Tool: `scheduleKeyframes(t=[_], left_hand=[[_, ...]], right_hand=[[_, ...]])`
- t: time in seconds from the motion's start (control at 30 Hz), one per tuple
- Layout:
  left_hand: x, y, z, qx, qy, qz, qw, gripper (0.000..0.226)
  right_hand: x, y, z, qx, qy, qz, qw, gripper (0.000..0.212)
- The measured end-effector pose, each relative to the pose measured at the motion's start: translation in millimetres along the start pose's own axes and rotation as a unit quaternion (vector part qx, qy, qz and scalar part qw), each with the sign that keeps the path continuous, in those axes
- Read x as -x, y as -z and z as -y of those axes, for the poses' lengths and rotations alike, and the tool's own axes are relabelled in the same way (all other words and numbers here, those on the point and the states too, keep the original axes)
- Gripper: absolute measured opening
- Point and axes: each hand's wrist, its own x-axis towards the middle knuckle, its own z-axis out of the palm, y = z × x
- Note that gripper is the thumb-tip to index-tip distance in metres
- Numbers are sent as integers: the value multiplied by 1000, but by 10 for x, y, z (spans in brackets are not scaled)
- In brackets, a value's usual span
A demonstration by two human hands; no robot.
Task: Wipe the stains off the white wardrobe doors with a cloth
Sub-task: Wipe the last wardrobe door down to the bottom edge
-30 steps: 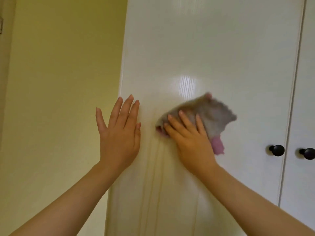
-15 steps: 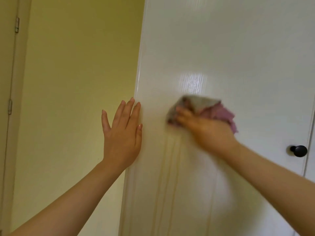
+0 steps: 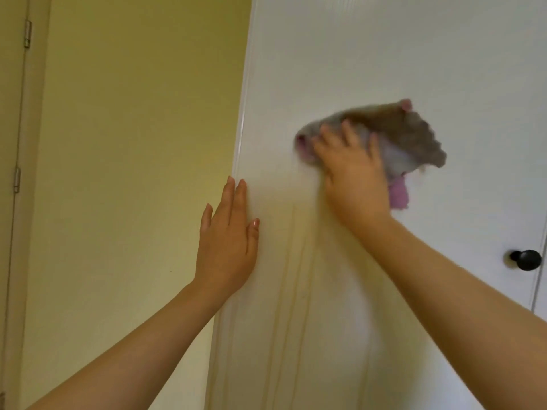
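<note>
We read no text, label, brand, number or sign anywhere in this view: none on the white wardrobe door [image 3: 370, 54], the grey-and-pink cloth [image 3: 414, 137], the black knob [image 3: 528, 259] or the yellow wall [image 3: 133, 143].

Soft, even yellowish light, motion blur over the right hand [image 3: 352, 176] and cloth [image 3: 414, 134]

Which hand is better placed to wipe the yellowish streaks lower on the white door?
Right. The right hand presses the cloth on the door, just above the streaks. The left hand lies flat near the door's edge and has no cloth.
</note>
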Motion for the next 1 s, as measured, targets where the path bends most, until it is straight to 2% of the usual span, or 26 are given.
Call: scheduleKeyframes(t=[0.07, 0.13, 0.2, 0.27, 0.37, 0.47, 0.6, 0.7, 0.83, 0.9, 1.0], left_hand=[[2, -1, -5, 5, 6, -2, 1000, 68], [7, 12, 11, 1, -1, 0, 1000, 67], [6, 27, 25, 0, -8, 9, 1000, 67], [13, 24, 18, 16, -9, 21, 1000, 65], [5, -27, -8, 46, 3, -9, 999, 61], [3, -69, -56, 74, 32, -44, 996, 58], [-14, -68, -85, 79, 41, -70, 994, 58], [-12, -67, -93, 87, 50, -64, 993, 58], [-16, -40, -93, 95, 66, -83, 990, 58], [-18, -40, -101, 102, 80, -87, 988, 58], [-16, -8, -126, 104, 86, -78, 988, 57]], right_hand=[[334, -117, 92, 12, 161, 32, 986, 47], [457, -42, -121, -17, 248, 81, 965, 43], [258, 124, -402, -41, 222, 78, 971, 41], [90, 254, -525, -18, 187, 46, 981, 42], [119, 69, -214, -11, 202, -16, 979, 44], [220, -164, 106, -75, 256, 57, 962, 49], [394, 114, -492, -94, 251, 109, 957, 47], [531, 309, -720, -87, 235, 89, 964, 46], [196, -75, -93, -110, 235, 33, 965, 46], [150, -127, 0, -94, 244, 54, 964, 48], [351, 72, -435, -88, 258, 107, 956, 49]])
